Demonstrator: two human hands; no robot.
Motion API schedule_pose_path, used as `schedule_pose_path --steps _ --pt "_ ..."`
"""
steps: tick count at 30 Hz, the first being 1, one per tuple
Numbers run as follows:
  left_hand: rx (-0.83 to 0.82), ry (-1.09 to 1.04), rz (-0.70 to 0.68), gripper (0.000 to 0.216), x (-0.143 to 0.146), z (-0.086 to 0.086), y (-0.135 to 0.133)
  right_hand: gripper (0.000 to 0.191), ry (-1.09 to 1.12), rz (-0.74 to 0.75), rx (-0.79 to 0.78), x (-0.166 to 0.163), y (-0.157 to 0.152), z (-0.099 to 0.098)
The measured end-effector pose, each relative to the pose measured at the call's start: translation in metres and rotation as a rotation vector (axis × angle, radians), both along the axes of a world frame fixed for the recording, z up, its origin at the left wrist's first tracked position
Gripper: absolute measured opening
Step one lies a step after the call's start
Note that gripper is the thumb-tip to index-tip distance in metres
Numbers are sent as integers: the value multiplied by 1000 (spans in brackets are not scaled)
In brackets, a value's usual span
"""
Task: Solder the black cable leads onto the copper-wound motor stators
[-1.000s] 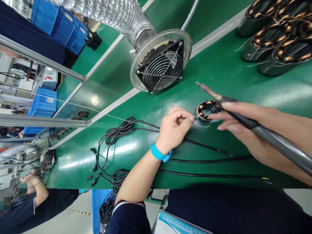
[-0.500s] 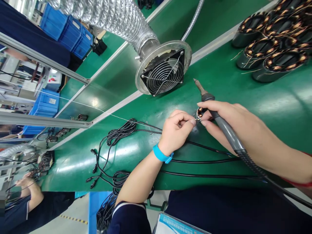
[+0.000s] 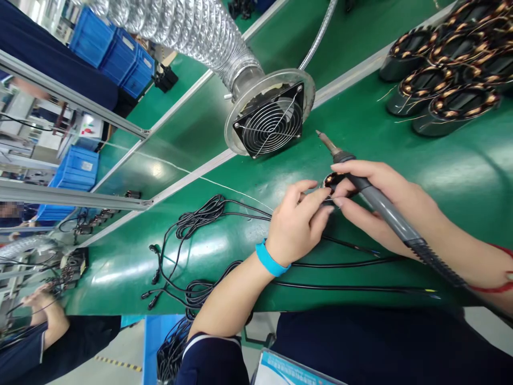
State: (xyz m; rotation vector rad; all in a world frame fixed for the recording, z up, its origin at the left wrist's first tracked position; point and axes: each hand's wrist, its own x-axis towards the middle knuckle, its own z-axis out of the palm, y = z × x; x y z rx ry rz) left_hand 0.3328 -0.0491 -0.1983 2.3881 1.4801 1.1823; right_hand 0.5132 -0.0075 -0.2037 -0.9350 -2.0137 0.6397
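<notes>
In my right hand (image 3: pixel 395 206) is a soldering iron (image 3: pixel 379 206), its grey handle lying between thumb and fingers and its bare tip pointing up and left, away from the work. The same hand's fingertips also touch a small motor stator (image 3: pixel 329 179) with copper windings, mostly hidden by both hands. My left hand (image 3: pixel 298 219), with a blue wristband, is closed at the stator's near left side, fingertips around fine leads. A thin silvery wire (image 3: pixel 236 191) runs from the upper left into this hand. Black cables (image 3: pixel 344 264) with stripped ends lie beneath my forearms.
A fume fan (image 3: pixel 272 125) on a foil duct (image 3: pixel 188 32) hangs just beyond my hands. Several large wound stators (image 3: pixel 457 107) stand at the back right. Coiled black cables (image 3: pixel 200 216) lie to the left. A co-worker's hands (image 3: pixel 42 299) are at the far left.
My left hand has shifted right and its fingers have curled closer round the stator. My right hand and the iron moved slightly right. The silvery wire hangs lower.
</notes>
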Motion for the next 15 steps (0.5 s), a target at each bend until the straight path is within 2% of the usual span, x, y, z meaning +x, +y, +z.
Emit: schedule_pose_path --steps 3,6,9,12,15 --pt "20 -3 -4 8 0 -1 0 37 3 16 -13 -2 1 1" --pt "-12 -94 -26 7 -1 2 0 37 1 18 5 -2 1 0" --pt "-137 -259 -48 10 -3 5 1 38 -4 44 38 1 1 -5" --pt "-332 -437 -40 9 -4 5 3 37 -11 53 92 6 4 -11" --pt "-466 -575 -16 7 -5 4 6 38 -89 80 124 10 7 -16"
